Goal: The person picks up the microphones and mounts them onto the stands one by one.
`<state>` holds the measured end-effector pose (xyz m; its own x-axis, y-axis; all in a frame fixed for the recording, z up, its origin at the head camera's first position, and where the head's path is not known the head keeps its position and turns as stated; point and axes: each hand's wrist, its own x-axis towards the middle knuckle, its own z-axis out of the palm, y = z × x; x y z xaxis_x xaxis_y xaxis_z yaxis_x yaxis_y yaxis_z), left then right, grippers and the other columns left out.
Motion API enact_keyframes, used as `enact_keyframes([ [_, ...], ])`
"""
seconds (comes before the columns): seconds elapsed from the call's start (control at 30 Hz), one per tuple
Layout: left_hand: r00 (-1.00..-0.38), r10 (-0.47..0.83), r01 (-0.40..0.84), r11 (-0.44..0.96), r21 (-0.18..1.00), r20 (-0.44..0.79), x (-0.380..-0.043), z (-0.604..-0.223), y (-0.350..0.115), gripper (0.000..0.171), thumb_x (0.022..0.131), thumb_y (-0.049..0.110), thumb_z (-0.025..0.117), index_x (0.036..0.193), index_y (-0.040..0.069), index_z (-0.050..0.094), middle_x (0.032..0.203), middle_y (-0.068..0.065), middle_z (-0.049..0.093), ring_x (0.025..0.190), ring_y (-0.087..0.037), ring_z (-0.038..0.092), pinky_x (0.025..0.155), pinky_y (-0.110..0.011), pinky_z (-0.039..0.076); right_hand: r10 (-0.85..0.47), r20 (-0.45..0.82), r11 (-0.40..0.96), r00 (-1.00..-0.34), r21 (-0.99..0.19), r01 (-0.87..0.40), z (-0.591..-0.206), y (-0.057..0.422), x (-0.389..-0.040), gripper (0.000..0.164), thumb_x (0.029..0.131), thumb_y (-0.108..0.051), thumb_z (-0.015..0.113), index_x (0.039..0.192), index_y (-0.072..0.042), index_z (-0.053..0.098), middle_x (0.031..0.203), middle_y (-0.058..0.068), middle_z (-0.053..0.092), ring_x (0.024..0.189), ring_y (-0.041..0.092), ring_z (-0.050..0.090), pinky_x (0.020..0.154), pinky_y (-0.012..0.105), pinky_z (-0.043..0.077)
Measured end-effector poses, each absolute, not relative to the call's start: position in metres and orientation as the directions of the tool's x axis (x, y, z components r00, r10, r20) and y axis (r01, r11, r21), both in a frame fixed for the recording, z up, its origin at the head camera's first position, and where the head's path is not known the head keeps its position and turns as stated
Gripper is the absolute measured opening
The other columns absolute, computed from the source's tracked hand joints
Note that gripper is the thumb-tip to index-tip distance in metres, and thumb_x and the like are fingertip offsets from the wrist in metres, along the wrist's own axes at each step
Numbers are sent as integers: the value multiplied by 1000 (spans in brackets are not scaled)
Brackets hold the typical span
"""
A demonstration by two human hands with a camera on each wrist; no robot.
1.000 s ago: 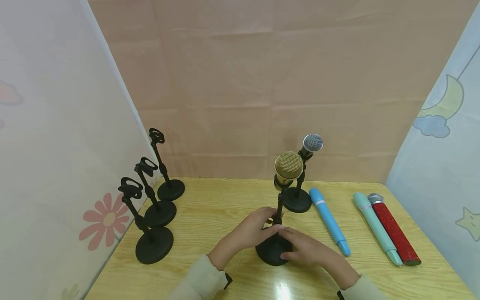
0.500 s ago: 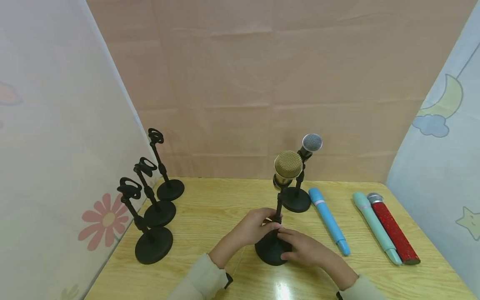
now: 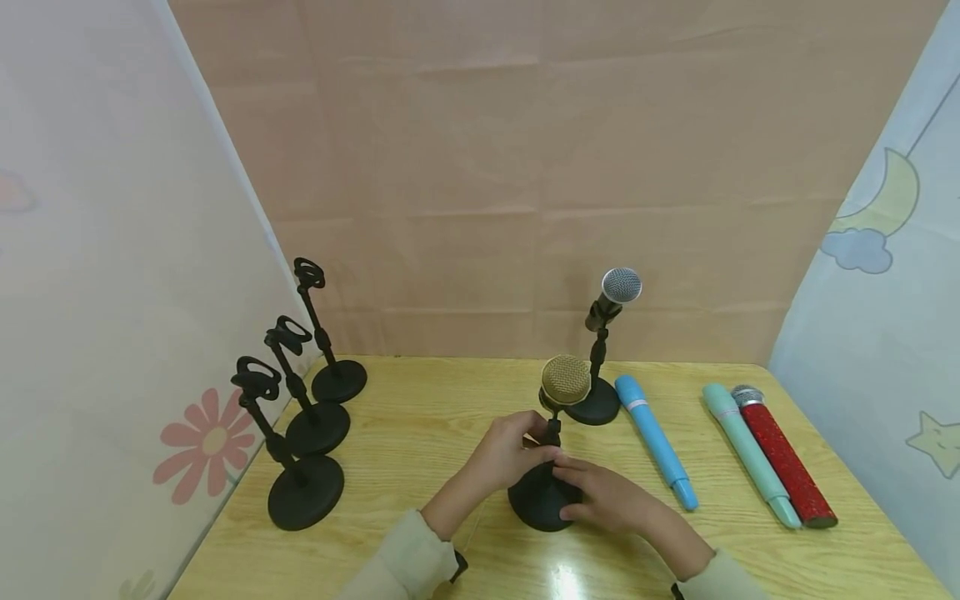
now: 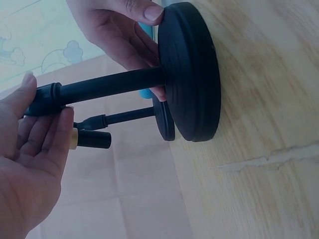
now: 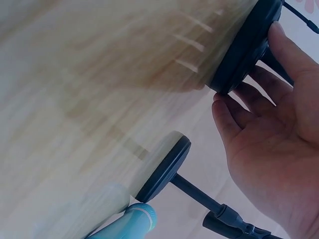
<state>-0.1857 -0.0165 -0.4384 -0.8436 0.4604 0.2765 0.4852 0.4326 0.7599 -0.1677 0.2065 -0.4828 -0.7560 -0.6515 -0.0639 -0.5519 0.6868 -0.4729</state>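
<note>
On the wood-grained tabletop (image 3: 420, 400), the near stand (image 3: 542, 500) rises upright between the person's two hands, with the gold microphone (image 3: 566, 381) at its top. The left hand (image 3: 513, 454) pinches the stand's black collar, thumb on one side and fingers curled in on the other. The right hand (image 3: 611, 500) holds the round base, its thumb at the edge and its bent fingers a little apart over the rim. The hands meet so closely in the head view that it is hard to tell whether the right fingertips touch the left thumb.

Just behind, the far stand (image 3: 597, 404) carries the silver-headed microphone (image 3: 621, 286), tilted in its clip. The blue microphone (image 3: 656, 442) lies to the right of both stands. Farther right, the mint microphone (image 3: 752, 457) and the red microphone (image 3: 787, 458) lie side by side, the red one with a silver mesh head.

Well apart on the left, three more black stands form a slanting row: the front stand (image 3: 306, 493), the middle stand (image 3: 318, 427) and the back stand (image 3: 339, 381), their clips bare. A creased brown sheet (image 3: 450, 167) hangs behind the tabletop
</note>
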Motion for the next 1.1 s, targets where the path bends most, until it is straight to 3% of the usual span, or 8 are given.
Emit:
enact_keyframes([
  [0.17, -836, 464, 498, 420, 758, 292, -186, -440, -16, 19, 91, 24, 78, 103, 12, 68, 99, 2, 71, 92, -3, 65, 79, -17, 55, -651, -63, 688, -757, -470, -553, -483, 207, -168, 65, 96, -39, 69, 142, 4, 55, 153, 21, 46, 136, 41, 48, 107, 56, 43],
  [0.37, -754, 580, 600, 415, 684, 310, -188, -441, -18, 21, 101, 26, 63, 114, 11, 68, 109, 2, 70, 103, -5, 66, 88, -18, 54, -646, -70, 697, -760, -460, -550, -484, 207, -168, 64, 96, -39, 69, 143, 3, 55, 153, 21, 46, 137, 41, 48, 107, 56, 43],
  [0.5, -733, 625, 598, 404, 692, 269, -188, -439, -19, 22, 104, 24, 57, 119, 11, 65, 113, 2, 69, 108, -5, 65, 92, -20, 52, -644, -78, 700, -761, -460, -546, -483, 207, -168, 63, 96, -39, 69, 143, 2, 55, 153, 20, 47, 137, 41, 48, 107, 57, 43],
  [0.73, -724, 641, 577, 359, 733, 256, -191, -441, -22, 27, 103, 22, 61, 125, 9, 64, 119, 0, 69, 111, -7, 65, 94, -22, 53, -649, -73, 696, -757, -460, -551, -484, 206, -168, 64, 96, -39, 69, 143, 3, 55, 153, 20, 46, 136, 41, 49, 107, 56, 44],
  [0.87, -732, 623, 577, 352, 737, 275, -193, -443, -22, 25, 99, 21, 67, 121, 10, 67, 116, 2, 70, 108, -5, 66, 94, -22, 53, -657, -56, 687, -752, -455, -566, -483, 206, -168, 64, 95, -39, 70, 142, 2, 56, 153, 20, 46, 135, 40, 51, 105, 55, 45],
  [1.1, -715, 658, 575, 360, 734, 237, -196, -440, -23, 18, 100, 18, 63, 117, 14, 66, 114, 4, 70, 111, -5, 65, 96, -21, 51, -668, -45, 680, -743, -443, -584, -482, 206, -168, 63, 96, -40, 69, 140, 2, 57, 152, 20, 47, 133, 41, 53, 104, 55, 47],
])
